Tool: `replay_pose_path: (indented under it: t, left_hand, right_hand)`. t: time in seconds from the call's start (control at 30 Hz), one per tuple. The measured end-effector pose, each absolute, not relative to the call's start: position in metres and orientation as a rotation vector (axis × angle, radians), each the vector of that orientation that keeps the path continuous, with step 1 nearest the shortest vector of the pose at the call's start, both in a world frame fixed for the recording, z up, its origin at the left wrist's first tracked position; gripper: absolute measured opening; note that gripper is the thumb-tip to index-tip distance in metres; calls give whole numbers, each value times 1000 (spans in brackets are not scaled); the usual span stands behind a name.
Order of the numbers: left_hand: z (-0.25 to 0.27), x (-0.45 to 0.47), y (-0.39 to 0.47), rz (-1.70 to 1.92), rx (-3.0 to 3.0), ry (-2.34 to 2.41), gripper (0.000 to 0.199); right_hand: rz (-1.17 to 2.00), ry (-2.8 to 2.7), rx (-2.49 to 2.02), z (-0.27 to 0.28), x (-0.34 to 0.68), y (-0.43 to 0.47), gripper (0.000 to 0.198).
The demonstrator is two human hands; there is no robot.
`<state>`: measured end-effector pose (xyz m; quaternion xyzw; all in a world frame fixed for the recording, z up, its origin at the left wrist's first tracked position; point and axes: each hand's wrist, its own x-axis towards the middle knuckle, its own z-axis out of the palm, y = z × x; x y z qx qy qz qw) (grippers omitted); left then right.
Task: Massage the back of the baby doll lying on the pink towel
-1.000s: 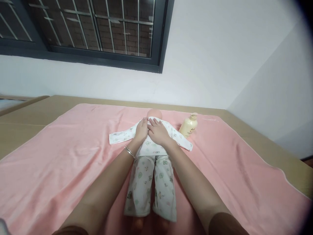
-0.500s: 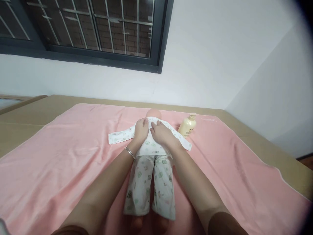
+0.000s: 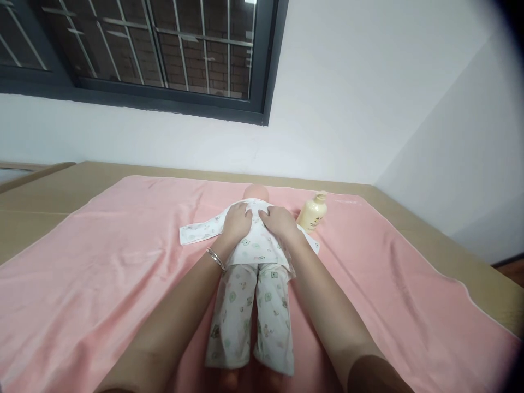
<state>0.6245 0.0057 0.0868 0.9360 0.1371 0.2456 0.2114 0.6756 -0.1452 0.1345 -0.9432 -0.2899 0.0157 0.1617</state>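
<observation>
A baby doll [image 3: 256,192] in a white printed top [image 3: 258,248] and matching trousers [image 3: 233,316] lies stretched out on a pink cloth [image 3: 135,240]. Its head points away from me, and which way it faces I cannot tell. My left hand [image 3: 237,222] rests flat on the left side of the doll's upper body, fingers out and the thumb toward the middle. On the other side lies my right hand [image 3: 281,224], also flat, its thumb turned inward. White fabric shows between the two hands. A silver bangle [image 3: 215,258] circles my left wrist. Both feet are mostly in shadow.
A cream pump bottle [image 3: 313,212] stands on the cloth just right of the doll's right-hand sleeve. Tan board [image 3: 434,243] borders the cloth. Behind it rises a white wall [image 3: 327,109] with a dark-framed barred window [image 3: 172,103].
My hands have spread apart over the doll's upper body; the right one moved outward to the right. More of the top shows between them. The view has shifted slightly.
</observation>
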Motion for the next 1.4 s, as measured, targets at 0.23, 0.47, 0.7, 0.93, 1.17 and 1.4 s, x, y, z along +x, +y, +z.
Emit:
replay_pose_path:
  t: [0.23, 0.47, 0.7, 0.93, 1.17, 1.4]
  left_hand:
    - [89, 625, 7, 500, 2705, 359, 51]
    - [107, 616, 8, 366, 2683, 299, 54]
    - [140, 594, -7, 208, 2733, 266, 43]
    - [155, 585, -10, 76, 2765, 271, 36]
    - [109, 608, 14, 404, 2706, 267, 50]
    - [106, 607, 18, 345, 2714, 272, 57]
  right_hand:
    - [109, -903, -2605, 114, 688, -140, 55]
    - [88, -957, -2597, 115, 690, -143, 51]
    - [8, -992, -2740, 139, 663, -139, 41]
    - [126, -958, -2771, 153, 650, -139, 37]
    - [17, -945, -2591, 114, 686, -134, 51]
    - [84, -947, -2556, 104, 689, -132, 62]
